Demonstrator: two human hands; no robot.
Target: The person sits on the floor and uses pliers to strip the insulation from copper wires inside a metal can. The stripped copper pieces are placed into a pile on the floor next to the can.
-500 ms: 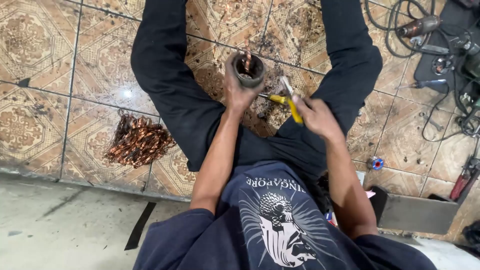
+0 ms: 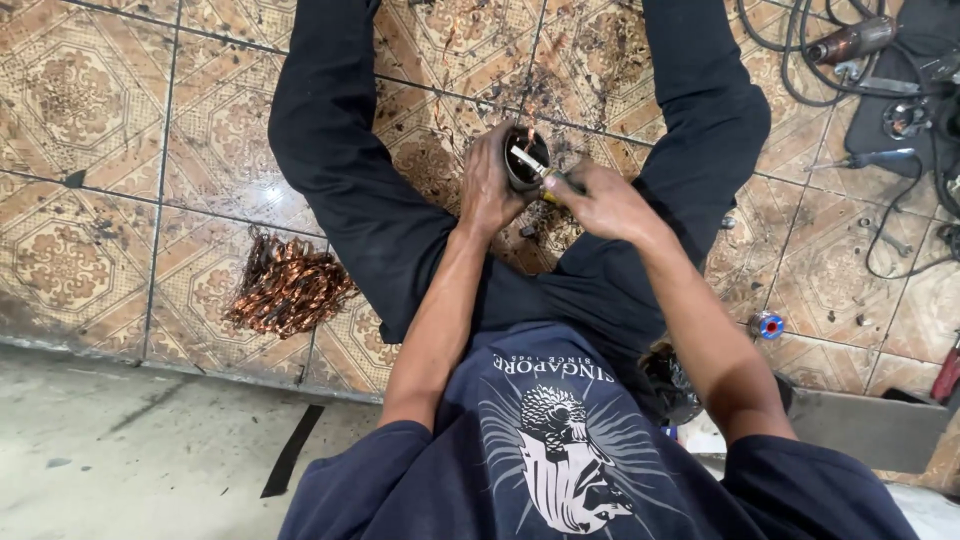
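I sit on a tiled floor with my legs spread. My left hand grips a dark round motor stator held between my knees, its open end facing me with copper wire inside. My right hand is closed on yellow-handled pliers, whose metal jaws reach into the stator's opening. Most of the yellow handles are hidden under my fingers.
A heap of stripped copper wire lies on the tiles by my left leg. Cables, a power tool and a screwdriver lie at the upper right. A small blue and red roll and a grey box sit at the right.
My right hand has moved up and left, bringing the pliers' jaws from beside the stator into its opening. The stator has shifted slightly to the right in my left hand.
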